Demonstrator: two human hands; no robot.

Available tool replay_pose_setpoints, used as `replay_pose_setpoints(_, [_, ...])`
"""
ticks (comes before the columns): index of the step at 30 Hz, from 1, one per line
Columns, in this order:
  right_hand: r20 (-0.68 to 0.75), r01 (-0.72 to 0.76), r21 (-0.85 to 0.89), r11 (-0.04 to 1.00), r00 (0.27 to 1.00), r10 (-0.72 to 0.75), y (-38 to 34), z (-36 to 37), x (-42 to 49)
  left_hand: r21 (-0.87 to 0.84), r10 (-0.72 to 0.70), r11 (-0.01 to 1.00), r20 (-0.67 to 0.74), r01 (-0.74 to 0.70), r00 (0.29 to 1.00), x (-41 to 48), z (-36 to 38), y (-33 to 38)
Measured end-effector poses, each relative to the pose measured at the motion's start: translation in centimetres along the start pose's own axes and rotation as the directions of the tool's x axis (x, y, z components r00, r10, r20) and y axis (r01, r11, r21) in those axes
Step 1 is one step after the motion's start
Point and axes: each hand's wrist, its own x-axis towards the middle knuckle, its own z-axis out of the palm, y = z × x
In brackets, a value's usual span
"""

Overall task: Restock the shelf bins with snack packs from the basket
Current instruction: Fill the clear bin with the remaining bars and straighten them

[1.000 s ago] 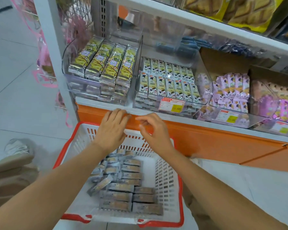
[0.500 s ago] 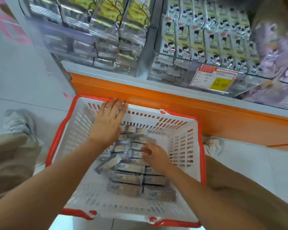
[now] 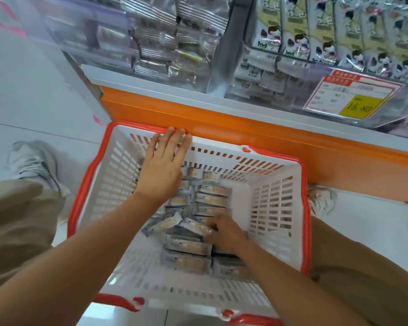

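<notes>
A white basket (image 3: 276, 203) with a red rim stands on the floor against the orange shelf base. Several grey snack packs (image 3: 189, 248) lie in a heap on its bottom. My left hand (image 3: 165, 165) is flat with straight fingers, its fingertips touching the basket's far rim. My right hand (image 3: 224, 231) is down in the basket on top of the packs, fingers curled around one grey pack (image 3: 198, 228). Clear shelf bins (image 3: 165, 67) above hold silver-wrapped packs, and the bin to their right (image 3: 292, 74) holds cartoon-printed packs.
The orange shelf base (image 3: 245, 135) runs just behind the basket. A red and yellow price tag (image 3: 353, 97) hangs on the right bin. My shoes (image 3: 33, 163) and trouser legs flank the basket on the pale tiled floor.
Both hands came down from the shelf edge. The right hand went into the basket and closed on a pack; the left hand settled on the far rim. The view tilted downward and closer.
</notes>
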Motion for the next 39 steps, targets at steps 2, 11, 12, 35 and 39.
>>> replay_pose_setpoints(2, [-0.054,-0.012,0.040,0.999,0.998,0.015,-0.2,-0.6,-0.6,0.011,-0.006,1.000,0.015,0.005,1.000,0.0,-0.3,0.3])
replay_pose_setpoints(11, [-0.454,0.287,0.282,0.915,0.881,-0.136,-3.2,-7.0,-6.0,-0.122,0.039,0.992,0.156,-0.020,0.987,-0.3,-4.2,1.9])
replay_pose_setpoints(12, [-0.491,0.322,0.323,0.890,0.861,-0.133,-3.6,-7.8,-6.8,-0.203,0.080,0.978,0.203,-0.037,0.976,-0.4,-4.7,2.3])
replay_pose_setpoints(35, [-0.841,0.611,0.121,0.782,0.482,-0.247,-8.2,-17.7,-23.0,-0.980,0.114,0.118,0.176,0.163,0.978,2.1,-19.2,12.2])
replay_pose_setpoints(39, [-0.899,0.584,0.082,0.808,0.393,-0.193,-9.4,-20.7,-24.9,-0.962,0.047,0.271,0.043,0.028,0.998,3.6,-21.6,12.7])
